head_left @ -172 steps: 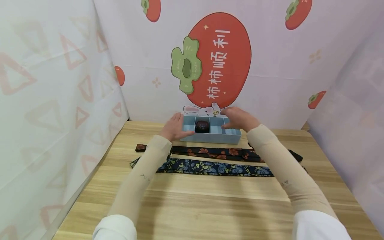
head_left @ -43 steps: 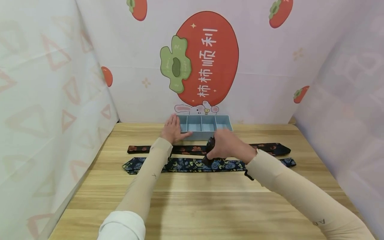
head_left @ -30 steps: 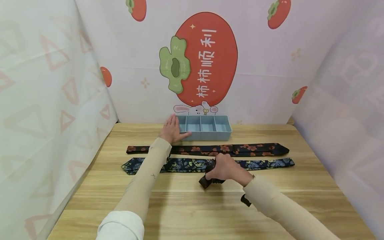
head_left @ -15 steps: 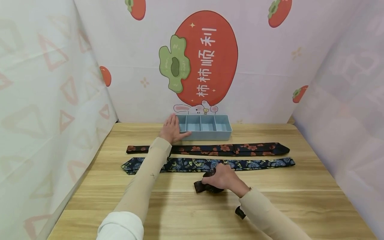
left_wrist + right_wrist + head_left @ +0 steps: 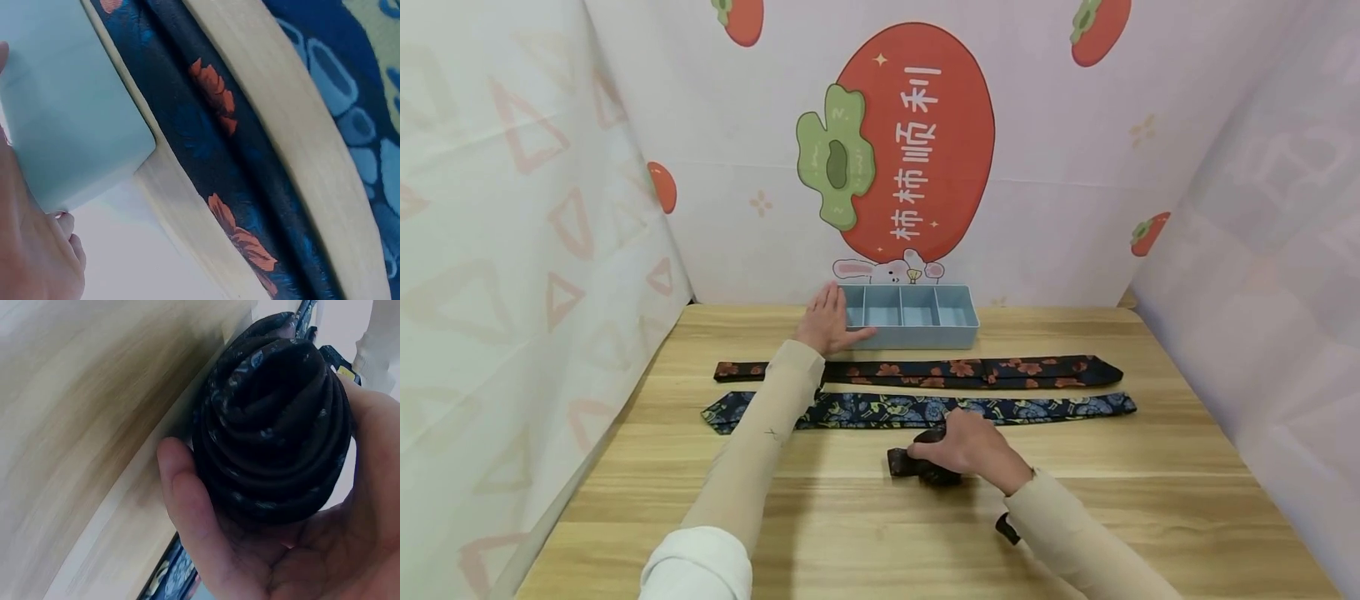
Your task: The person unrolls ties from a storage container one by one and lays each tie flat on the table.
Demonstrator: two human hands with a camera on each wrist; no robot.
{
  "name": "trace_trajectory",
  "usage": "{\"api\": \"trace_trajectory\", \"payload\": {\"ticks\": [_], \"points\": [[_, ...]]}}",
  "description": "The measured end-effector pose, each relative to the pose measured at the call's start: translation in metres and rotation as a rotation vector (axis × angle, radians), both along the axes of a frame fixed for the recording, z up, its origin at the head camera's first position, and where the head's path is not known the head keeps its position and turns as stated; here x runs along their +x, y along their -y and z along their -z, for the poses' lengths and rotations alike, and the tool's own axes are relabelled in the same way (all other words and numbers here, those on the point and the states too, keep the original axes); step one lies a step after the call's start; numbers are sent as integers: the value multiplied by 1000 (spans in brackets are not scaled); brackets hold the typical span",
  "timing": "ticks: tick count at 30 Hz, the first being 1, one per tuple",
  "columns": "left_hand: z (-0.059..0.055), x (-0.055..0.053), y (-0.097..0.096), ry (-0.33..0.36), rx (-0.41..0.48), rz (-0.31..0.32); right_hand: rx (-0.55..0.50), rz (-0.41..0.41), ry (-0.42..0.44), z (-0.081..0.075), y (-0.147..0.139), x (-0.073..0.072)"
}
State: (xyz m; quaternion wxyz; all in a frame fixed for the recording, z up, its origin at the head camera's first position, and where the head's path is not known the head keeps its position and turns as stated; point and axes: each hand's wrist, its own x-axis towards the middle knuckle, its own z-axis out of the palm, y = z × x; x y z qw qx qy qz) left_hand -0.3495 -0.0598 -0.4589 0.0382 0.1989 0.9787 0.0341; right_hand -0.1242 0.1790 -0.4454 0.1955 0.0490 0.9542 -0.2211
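Note:
My right hand [image 5: 966, 450] grips a dark rolled necktie [image 5: 936, 475] at the middle of the table, with a short end sticking out to the left. In the right wrist view, fingers and thumb curve round the coiled necktie [image 5: 269, 437]; its layers show small pale specks. My left hand [image 5: 827, 321] rests against the left end of a light blue box [image 5: 925, 337] with four-sided compartments, fingers straight and thumb along its front wall. The left wrist view shows that hand [image 5: 31, 250] beside the box [image 5: 81, 125]. Visible compartments hold nothing; the leftmost is partly hidden.
A dark necktie with orange flowers [image 5: 962, 371] lies flat before the box. Nearer lies a navy necktie with blue and yellow figures [image 5: 865, 411], partly under the left forearm. Printed cloth [image 5: 1045, 250] hangs behind the wooden table [image 5: 850, 533]. A small dark piece [image 5: 1007, 527] shows below the right wrist.
The rolled necktie has left the box's second compartment and come forward in my right hand, past the flat ties, to the bare wood. My left hand stays at the box's left end.

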Motion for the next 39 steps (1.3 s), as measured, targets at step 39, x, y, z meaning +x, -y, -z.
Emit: {"api": "trace_trajectory", "payload": {"ticks": [39], "points": [[2, 187, -38, 553, 622, 258, -233, -564, -357, -31, -10, -14]]}}
